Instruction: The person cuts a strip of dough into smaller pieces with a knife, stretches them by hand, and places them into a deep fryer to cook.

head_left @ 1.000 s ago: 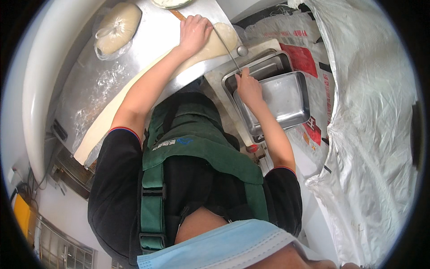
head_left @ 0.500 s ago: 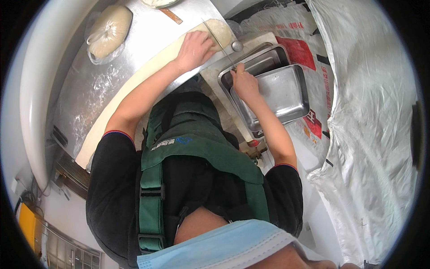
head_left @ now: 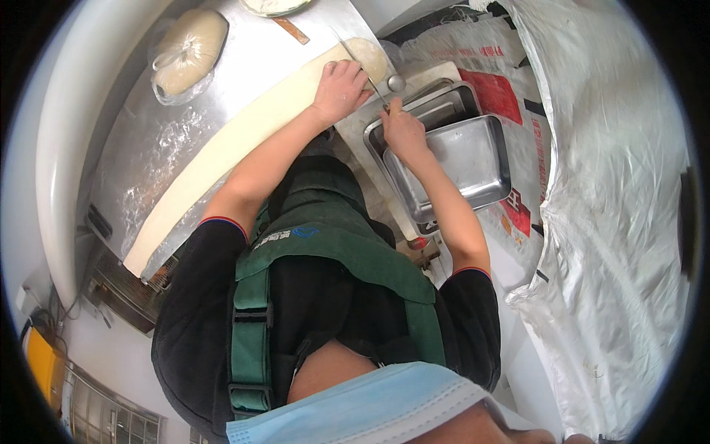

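Note:
A long, flat strip of pale dough (head_left: 244, 144) runs diagonally over the metal worktop, its rounded end at the far right. My left hand (head_left: 342, 92) rests on the strip close to that end, fingers lying on the dough and thumb apart. In my right hand (head_left: 404, 129) is the handle of a long, thin knife (head_left: 376, 88). Its blade lies across the dough just right of my left fingers, leaving the rounded end piece (head_left: 370, 58) on its far side. Whether the blade has gone through the dough, I cannot tell.
A plastic-wrapped dough lump (head_left: 191, 52) sits on the worktop (head_left: 159, 152) at far left. A flat brown strip (head_left: 291, 31) and a bowl (head_left: 275, 6) lie beyond the dough. Metal trays (head_left: 473, 159) overlap under my right forearm, beside printed white sacks (head_left: 488, 55).
My left hand has slid right along the dough, closer to the blade, and its thumb now stands out. My right hand keeps hold of the knife. The view has shifted slightly.

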`<state>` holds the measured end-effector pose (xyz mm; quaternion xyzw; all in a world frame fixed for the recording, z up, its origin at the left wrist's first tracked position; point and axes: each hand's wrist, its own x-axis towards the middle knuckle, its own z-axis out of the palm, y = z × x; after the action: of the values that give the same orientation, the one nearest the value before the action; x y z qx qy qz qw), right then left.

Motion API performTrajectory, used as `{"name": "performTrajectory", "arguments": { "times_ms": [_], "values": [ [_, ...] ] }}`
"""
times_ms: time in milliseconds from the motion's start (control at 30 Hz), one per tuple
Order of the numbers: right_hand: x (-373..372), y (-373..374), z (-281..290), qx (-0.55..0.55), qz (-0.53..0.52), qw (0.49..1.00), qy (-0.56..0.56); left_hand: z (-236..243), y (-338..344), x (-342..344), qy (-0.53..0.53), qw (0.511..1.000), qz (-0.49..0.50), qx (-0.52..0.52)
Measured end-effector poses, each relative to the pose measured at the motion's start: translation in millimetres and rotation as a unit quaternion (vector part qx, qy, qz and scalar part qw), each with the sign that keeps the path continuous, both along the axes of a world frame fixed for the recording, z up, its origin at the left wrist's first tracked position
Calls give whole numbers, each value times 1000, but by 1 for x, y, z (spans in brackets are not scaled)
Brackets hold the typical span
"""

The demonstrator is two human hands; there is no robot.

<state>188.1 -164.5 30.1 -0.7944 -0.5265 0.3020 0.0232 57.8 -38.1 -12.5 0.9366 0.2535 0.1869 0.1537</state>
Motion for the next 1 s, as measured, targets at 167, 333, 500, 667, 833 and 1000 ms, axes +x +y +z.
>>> {"name": "performTrajectory", "arguments": {
  "times_ms": [167, 333, 500, 667, 833, 1000],
  "values": [
    [4, -3, 6, -9, 0, 1000, 0, -5, -3, 2, -6, 1000, 17, 1],
    [5, -23, 14, -13, -7, 1000, 4, -4, -6, 0, -20, 999, 28, -6],
    [5, -43, 10, -1, -3, 1000, 0, 7, -13, -11, -4, 998, 23, -53],
    [2, -50, 16, -21, -10, 1000, 1, 14, -5, -21, -24, 998, 32, -40],
    [0, -53, 12, -20, -12, 1000, 4, 30, 14, -25, 39, 998, -53, -7],
    [1, -59, -6, 8, -4, 1000, 9, 31, 11, -26, 96, 986, -139, -9]
  ]
}}
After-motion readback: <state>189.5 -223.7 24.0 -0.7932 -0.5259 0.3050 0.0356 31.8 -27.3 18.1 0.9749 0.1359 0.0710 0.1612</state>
